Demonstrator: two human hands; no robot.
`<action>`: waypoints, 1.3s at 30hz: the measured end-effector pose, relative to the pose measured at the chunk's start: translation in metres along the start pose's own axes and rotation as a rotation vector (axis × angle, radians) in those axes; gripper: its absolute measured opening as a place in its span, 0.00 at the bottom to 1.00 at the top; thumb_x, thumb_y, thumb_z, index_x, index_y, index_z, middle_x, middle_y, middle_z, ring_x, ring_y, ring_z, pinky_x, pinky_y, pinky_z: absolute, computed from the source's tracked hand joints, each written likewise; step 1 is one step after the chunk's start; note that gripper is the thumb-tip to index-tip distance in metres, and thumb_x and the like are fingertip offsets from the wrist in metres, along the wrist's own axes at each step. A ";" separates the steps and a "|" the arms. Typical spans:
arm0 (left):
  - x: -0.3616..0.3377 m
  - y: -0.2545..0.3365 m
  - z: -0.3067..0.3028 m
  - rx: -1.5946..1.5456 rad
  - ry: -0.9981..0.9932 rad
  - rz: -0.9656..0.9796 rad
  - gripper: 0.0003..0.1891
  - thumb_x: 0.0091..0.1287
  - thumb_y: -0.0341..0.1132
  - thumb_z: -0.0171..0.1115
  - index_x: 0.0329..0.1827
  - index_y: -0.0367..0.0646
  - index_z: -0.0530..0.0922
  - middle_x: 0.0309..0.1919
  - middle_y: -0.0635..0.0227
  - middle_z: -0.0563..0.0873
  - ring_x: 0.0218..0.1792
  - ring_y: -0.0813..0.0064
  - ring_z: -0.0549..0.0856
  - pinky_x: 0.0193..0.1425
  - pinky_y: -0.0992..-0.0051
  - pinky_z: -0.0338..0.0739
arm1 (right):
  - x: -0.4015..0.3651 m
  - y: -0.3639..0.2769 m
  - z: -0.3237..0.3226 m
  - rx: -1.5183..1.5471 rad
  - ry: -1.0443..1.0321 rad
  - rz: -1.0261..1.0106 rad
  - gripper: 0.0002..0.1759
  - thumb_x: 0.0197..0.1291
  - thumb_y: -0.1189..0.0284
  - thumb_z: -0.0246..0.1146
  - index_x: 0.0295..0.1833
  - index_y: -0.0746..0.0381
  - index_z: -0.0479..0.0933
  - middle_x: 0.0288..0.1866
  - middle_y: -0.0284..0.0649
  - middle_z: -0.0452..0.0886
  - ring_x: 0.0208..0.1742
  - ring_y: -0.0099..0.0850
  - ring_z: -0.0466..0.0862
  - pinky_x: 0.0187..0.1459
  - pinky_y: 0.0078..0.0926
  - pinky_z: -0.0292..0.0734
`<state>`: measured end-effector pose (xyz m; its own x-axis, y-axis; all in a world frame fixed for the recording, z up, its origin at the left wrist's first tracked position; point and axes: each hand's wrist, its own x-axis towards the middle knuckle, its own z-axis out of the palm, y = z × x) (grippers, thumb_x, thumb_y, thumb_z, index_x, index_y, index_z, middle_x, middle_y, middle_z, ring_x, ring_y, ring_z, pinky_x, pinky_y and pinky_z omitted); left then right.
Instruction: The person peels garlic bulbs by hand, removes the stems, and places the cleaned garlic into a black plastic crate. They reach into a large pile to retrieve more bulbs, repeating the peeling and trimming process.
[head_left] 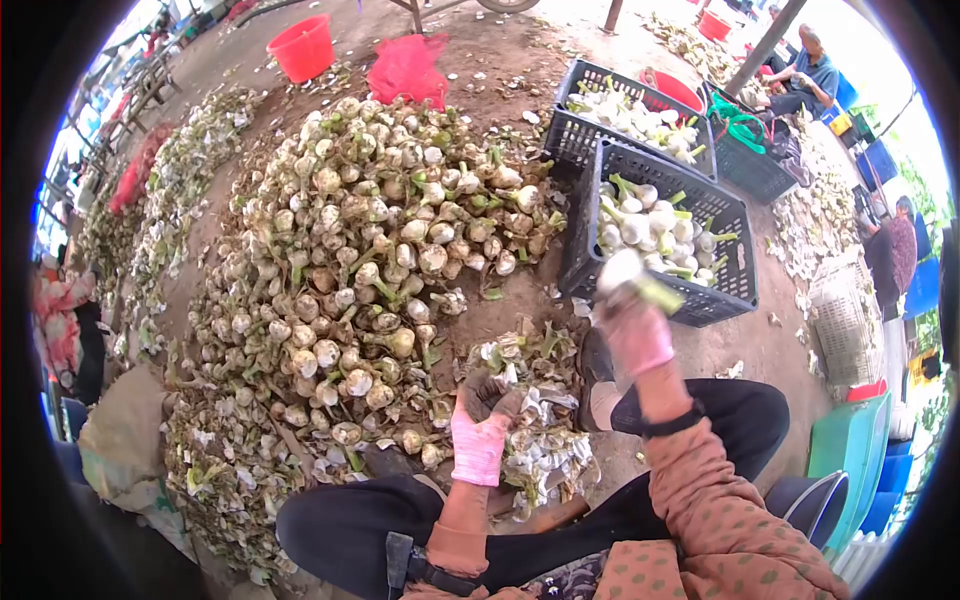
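Note:
My right hand (635, 335), in a pink glove with dirty fingers, is blurred by motion at the near edge of the front black crate (740, 290). It is closed on a whitish garlic bulb (622, 270) with a short green stem. Peeled garlic bulbs (650, 230) lie inside that crate. My left hand (482, 425), also in a pink glove with dark fingers, is low over the peelings (548, 440) between my legs. Its fingers are curved and apart from the thumb, with nothing visible between them. A large heap of unpeeled garlic (370, 250) lies ahead of it.
Behind the front crate stands another black crate (570, 125) of peeled garlic, beside a red bucket (675, 90). A red tub (302, 50) and red net bag (410, 70) lie beyond the heap. Another person (812, 75) sits at the far right. A white basket (845, 320) stands right.

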<state>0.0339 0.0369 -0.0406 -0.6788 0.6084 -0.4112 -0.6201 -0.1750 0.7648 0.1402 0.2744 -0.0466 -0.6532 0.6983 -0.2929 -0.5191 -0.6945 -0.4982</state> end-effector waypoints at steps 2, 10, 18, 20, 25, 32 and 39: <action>0.000 -0.002 -0.005 0.115 0.056 -0.034 0.25 0.59 0.21 0.66 0.60 0.39 0.71 0.44 0.66 0.82 0.43 0.76 0.82 0.48 0.75 0.81 | 0.024 -0.029 0.016 0.007 0.054 -0.135 0.17 0.65 0.75 0.58 0.60 0.60 0.71 0.55 0.41 0.79 0.45 0.28 0.80 0.44 0.26 0.80; 0.008 -0.001 -0.018 0.091 0.144 -0.110 0.22 0.60 0.17 0.63 0.57 0.39 0.72 0.43 0.68 0.82 0.43 0.78 0.80 0.51 0.78 0.77 | 0.106 0.132 0.020 -1.492 -0.217 -0.005 0.13 0.52 0.75 0.67 0.46 0.60 0.83 0.36 0.39 0.86 0.37 0.28 0.83 0.41 0.23 0.78; 0.020 0.008 -0.023 0.032 0.186 -0.153 0.20 0.61 0.20 0.63 0.56 0.37 0.72 0.40 0.69 0.80 0.40 0.80 0.78 0.48 0.80 0.75 | 0.156 0.241 0.012 -2.121 -0.249 0.006 0.23 0.50 0.72 0.65 0.55 0.49 0.79 0.56 0.52 0.77 0.57 0.46 0.78 0.59 0.38 0.73; 0.022 0.009 -0.024 0.062 0.201 -0.097 0.21 0.60 0.20 0.64 0.57 0.37 0.72 0.40 0.69 0.80 0.40 0.79 0.79 0.48 0.79 0.76 | 0.133 0.237 0.000 -1.960 -0.246 0.102 0.22 0.50 0.71 0.65 0.54 0.54 0.79 0.56 0.52 0.78 0.57 0.47 0.78 0.59 0.37 0.73; 0.030 -0.008 -0.048 0.562 0.319 0.191 0.35 0.52 0.19 0.67 0.66 0.38 0.66 0.63 0.56 0.66 0.67 0.62 0.67 0.71 0.69 0.62 | 0.057 0.173 0.022 -1.384 -0.370 0.310 0.25 0.54 0.65 0.69 0.55 0.69 0.77 0.51 0.49 0.82 0.53 0.35 0.80 0.57 0.30 0.72; 0.016 0.012 -0.027 0.496 0.190 0.315 0.33 0.52 0.21 0.69 0.64 0.38 0.69 0.59 0.62 0.74 0.58 0.70 0.74 0.66 0.72 0.67 | -0.022 0.111 0.080 -0.984 -0.410 0.345 0.20 0.60 0.68 0.65 0.56 0.64 0.76 0.47 0.34 0.79 0.48 0.25 0.78 0.52 0.24 0.73; -0.012 0.025 -0.003 0.834 0.168 0.697 0.29 0.42 0.20 0.71 0.53 0.41 0.77 0.51 0.58 0.76 0.54 0.59 0.77 0.60 0.67 0.71 | -0.061 0.113 0.093 -0.865 -0.302 0.068 0.12 0.59 0.70 0.68 0.42 0.66 0.77 0.36 0.36 0.81 0.38 0.20 0.77 0.43 0.21 0.74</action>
<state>0.0252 0.0233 -0.0176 -0.8608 0.4551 0.2276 0.3380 0.1770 0.9243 0.0695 0.1372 -0.0095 -0.8466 0.5012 -0.1789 0.0397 -0.2757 -0.9604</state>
